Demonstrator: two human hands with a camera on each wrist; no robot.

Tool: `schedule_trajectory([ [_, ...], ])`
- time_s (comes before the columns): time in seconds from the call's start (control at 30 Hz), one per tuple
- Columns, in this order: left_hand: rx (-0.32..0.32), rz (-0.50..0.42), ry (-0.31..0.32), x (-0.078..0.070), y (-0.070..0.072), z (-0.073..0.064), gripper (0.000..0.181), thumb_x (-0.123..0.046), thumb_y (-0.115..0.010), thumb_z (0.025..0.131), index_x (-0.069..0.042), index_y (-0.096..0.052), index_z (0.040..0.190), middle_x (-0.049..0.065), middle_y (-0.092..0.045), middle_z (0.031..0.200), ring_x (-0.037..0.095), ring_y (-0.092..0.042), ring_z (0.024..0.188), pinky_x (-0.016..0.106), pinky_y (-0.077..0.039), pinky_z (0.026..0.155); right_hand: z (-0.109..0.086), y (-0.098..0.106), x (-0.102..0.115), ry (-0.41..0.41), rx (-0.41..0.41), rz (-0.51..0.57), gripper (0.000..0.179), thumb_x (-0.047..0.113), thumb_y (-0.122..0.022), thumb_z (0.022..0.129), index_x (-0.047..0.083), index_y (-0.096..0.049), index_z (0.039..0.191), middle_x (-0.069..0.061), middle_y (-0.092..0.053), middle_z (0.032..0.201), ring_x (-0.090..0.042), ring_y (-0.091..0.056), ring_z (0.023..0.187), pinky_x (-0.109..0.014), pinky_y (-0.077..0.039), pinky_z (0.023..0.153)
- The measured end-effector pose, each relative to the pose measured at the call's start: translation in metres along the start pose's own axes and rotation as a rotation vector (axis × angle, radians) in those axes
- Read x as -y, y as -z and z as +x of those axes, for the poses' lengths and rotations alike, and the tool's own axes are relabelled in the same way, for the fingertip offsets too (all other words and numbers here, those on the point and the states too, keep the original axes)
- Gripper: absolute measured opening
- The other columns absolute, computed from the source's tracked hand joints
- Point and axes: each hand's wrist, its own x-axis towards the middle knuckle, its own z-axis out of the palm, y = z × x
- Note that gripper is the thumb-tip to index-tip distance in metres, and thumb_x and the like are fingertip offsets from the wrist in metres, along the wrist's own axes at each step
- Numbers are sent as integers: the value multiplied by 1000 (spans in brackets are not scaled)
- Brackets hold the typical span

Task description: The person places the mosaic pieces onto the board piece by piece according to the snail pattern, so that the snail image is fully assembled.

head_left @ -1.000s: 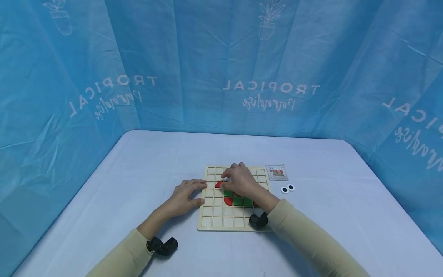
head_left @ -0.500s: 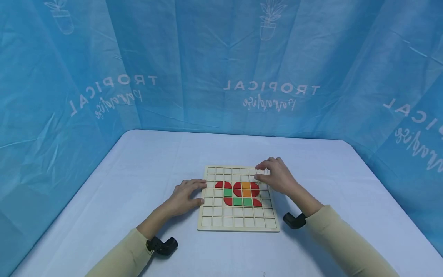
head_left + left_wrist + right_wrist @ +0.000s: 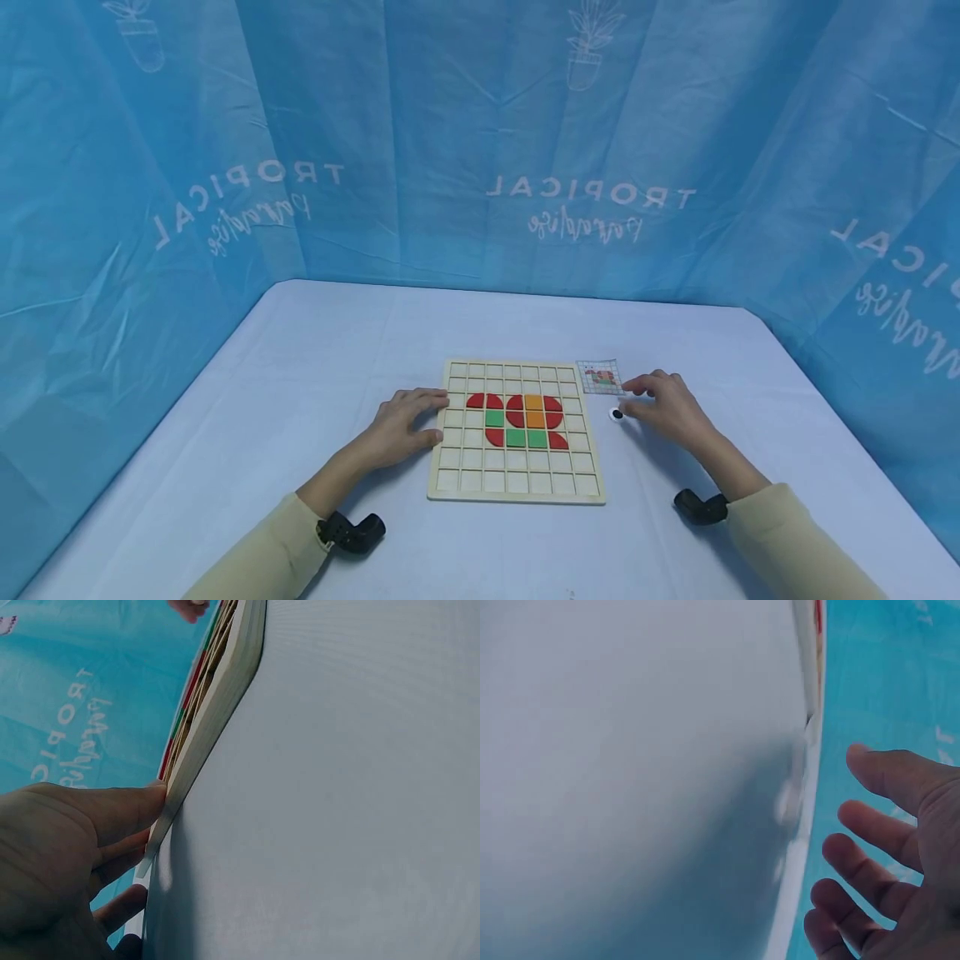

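A square wooden grid board (image 3: 471, 481) lies on the table, with red rounded pieces (image 3: 558, 442), green squares (image 3: 516, 437) and orange squares (image 3: 534, 410) set in its cells. My left hand (image 3: 397, 429) rests at the board's left edge, fingers stretched and thumb tip against the rim. Off to the board's right, my right hand (image 3: 667, 410) hovers with thumb and fingers apart. Nothing lies between them in the right wrist view. Just left of its thumb is a round white piece with a black dot (image 3: 617, 414). The second such piece is hidden by this hand.
A small card (image 3: 600, 377) printed with a coloured grid picture lies beside the board's upper right corner, near the right fingertips. Beyond the white table (image 3: 375, 333), a blue curtain (image 3: 450, 125) hangs along the back and both sides.
My right hand has left the coloured pieces on the board and moved right, to the white dotted pieces. The pieces it covered now show. My left hand has stayed at the rim.
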Motion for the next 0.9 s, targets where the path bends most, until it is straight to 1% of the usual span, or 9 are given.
schedule_trajectory([
  [0.07, 2, -4, 3, 0, 0, 0, 49, -18, -69, 84, -11, -56, 130, 4, -49, 142, 32, -40, 131, 59, -28, 104, -1, 0, -7, -14, 16, 5, 38, 26, -72, 80, 7, -67, 114, -14, -59, 109, -29, -45, 104, -37, -43, 76],
  [0.3, 3, -1, 8, 0, 0, -1, 50, -18, -70, 84, -11, -55, 130, 4, -48, 143, 32, -39, 132, 58, -27, 105, -1, 0, -20, 1, 64, -15, 36, 26, -73, 79, 9, -69, 111, -15, -59, 112, -26, -43, 97, -31, -36, 72],
  [0.63, -1, -1, 24, -1, -1, -1, 49, -18, -70, 83, -11, -55, 130, 4, -48, 143, 31, -39, 132, 57, -27, 105, 0, -4, -22, 32, 41, -35, 33, 23, -74, 78, 10, -70, 109, -13, -59, 108, -24, -42, 95, -29, -33, 70],
  [0.8, 3, 1, 12, -1, 0, -1, 49, -19, -69, 84, -11, -55, 131, 5, -48, 143, 32, -39, 132, 58, -27, 105, -2, -5, -24, 35, 22, -37, 30, 24, -74, 78, 11, -71, 105, -12, -60, 106, -25, -42, 95, -30, -33, 71],
  [0.9, 5, 7, 9, -2, 1, -1, 49, -19, -69, 85, -11, -55, 131, 5, -48, 143, 32, -39, 132, 58, -28, 104, -4, -6, -27, 47, 20, -35, 29, 24, -74, 79, 11, -71, 105, -12, -60, 105, -25, -42, 94, -29, -32, 71],
])
